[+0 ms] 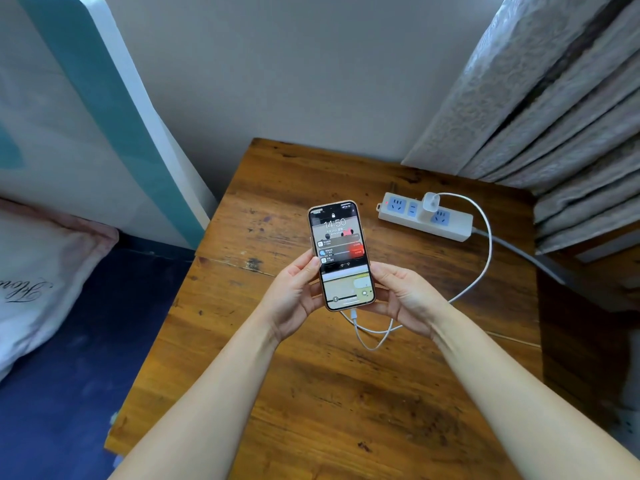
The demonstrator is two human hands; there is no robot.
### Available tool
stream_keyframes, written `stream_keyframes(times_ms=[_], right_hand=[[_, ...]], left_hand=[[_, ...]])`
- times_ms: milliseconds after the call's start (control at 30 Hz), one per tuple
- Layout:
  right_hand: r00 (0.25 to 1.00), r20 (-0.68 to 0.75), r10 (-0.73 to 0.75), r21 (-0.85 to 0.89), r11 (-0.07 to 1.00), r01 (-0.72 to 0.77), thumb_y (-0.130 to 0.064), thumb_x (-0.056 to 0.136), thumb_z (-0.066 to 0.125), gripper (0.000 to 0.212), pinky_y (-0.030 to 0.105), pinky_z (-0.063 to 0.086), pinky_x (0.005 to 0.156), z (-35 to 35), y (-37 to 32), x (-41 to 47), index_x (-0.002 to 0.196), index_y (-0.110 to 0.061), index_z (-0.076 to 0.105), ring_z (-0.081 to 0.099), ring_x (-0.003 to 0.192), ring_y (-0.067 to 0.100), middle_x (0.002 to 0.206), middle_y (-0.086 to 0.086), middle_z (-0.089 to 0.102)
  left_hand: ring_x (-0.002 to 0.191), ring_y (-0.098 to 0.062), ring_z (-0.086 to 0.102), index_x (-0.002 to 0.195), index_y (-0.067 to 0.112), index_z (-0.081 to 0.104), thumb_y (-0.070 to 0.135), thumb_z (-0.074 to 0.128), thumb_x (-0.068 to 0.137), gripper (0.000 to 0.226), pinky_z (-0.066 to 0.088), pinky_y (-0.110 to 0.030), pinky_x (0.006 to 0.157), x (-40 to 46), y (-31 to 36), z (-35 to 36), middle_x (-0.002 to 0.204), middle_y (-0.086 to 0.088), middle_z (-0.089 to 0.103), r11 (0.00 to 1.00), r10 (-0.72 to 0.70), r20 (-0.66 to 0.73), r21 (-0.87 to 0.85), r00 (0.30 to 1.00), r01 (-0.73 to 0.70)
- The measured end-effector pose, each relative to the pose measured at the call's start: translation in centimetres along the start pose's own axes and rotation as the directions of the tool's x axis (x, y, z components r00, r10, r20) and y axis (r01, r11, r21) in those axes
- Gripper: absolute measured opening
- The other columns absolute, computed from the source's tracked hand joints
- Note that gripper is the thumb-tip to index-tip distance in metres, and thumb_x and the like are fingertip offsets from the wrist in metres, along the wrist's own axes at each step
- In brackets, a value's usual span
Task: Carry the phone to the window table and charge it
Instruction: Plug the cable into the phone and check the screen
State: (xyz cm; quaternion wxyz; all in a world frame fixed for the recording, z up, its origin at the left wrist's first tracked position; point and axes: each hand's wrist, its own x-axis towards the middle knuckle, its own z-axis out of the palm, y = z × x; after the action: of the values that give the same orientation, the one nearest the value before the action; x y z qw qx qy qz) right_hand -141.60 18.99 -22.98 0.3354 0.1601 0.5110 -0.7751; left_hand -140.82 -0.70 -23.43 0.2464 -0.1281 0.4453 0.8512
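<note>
Above the wooden table (pixel 311 393) I hold the phone (pixel 341 251) face up, its lock screen lit. My left hand (pixel 294 296) grips its left edge and my right hand (pixel 403 296) grips its lower right edge. A white charging cable (pixel 485 258) is plugged into the phone's bottom end. It loops under my right hand and runs to a white charger (pixel 429 206) seated in a white power strip (pixel 424 216) at the back right of the table.
Grey patterned curtains (pixel 554 109) hang at the right, over the table's far corner. A bed with a white pillow (pixel 38 271) and blue sheet (pixel 69 375) lies left of the table. The strip's grey cord (pixel 519 252) trails off the right edge.
</note>
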Motion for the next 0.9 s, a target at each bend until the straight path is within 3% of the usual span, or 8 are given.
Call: stream_keyframes(times_ms=[500, 600, 733, 900], right_hand=[[1.0, -0.009, -0.008, -0.036, 0.999, 0.008, -0.022, 0.089, 0.057, 0.025, 0.039, 0.061, 0.076, 0.0, -0.1, -0.2, 0.107, -0.012, 0.071, 0.07, 0.096, 0.026, 0.108, 0.013, 0.073], [1.0, -0.006, -0.017, -0.053, 0.998, 0.017, -0.025, 0.084, 0.06, 0.025, 0.036, 0.061, 0.072, -0.1, -0.3, -0.3, 0.103, -0.015, 0.074, 0.071, 0.094, 0.023, 0.106, 0.01, 0.074], [0.998, -0.021, -0.058, -0.089, 0.994, 0.056, -0.021, 0.091, 0.055, 0.025, 0.03, 0.06, 0.071, 0.3, -0.1, 0.2, 0.109, -0.015, 0.071, 0.071, 0.094, 0.02, 0.107, 0.009, 0.074], [0.996, -0.028, -0.089, -0.164, 0.983, 0.083, -0.017, 0.094, 0.052, 0.022, 0.027, 0.059, 0.068, 3.2, 0.5, 2.5, 0.107, -0.015, 0.07, 0.071, 0.086, 0.015, 0.097, 0.004, 0.076]], left_hand=[[0.094, -0.019, 0.065, 0.127, 0.018, 0.054, 0.02, 0.047, 0.094, 0.034, 0.058, -0.036, 0.075, 0.0, 0.0, 0.0, 0.114, -0.004, 0.068, 1.0, -0.004, 0.005, 0.015, 1.0, 0.004], [0.095, -0.018, 0.065, 0.127, 0.019, 0.055, 0.021, 0.048, 0.093, 0.035, 0.057, -0.037, 0.078, 0.1, 0.0, 0.0, 0.115, -0.003, 0.068, 1.0, -0.007, 0.014, 0.022, 1.0, 0.007], [0.097, -0.017, 0.064, 0.126, 0.019, 0.056, 0.022, 0.05, 0.091, 0.036, 0.057, -0.035, 0.078, 0.4, -0.3, -0.8, 0.116, -0.003, 0.068, 1.0, 0.002, 0.013, 0.011, 1.0, -0.002], [0.099, -0.019, 0.064, 0.126, 0.013, 0.055, 0.016, 0.045, 0.095, 0.033, 0.056, -0.036, 0.08, 0.2, 0.2, -3.6, 0.116, -0.005, 0.067, 0.998, 0.028, -0.081, -0.046, 0.996, -0.031]])
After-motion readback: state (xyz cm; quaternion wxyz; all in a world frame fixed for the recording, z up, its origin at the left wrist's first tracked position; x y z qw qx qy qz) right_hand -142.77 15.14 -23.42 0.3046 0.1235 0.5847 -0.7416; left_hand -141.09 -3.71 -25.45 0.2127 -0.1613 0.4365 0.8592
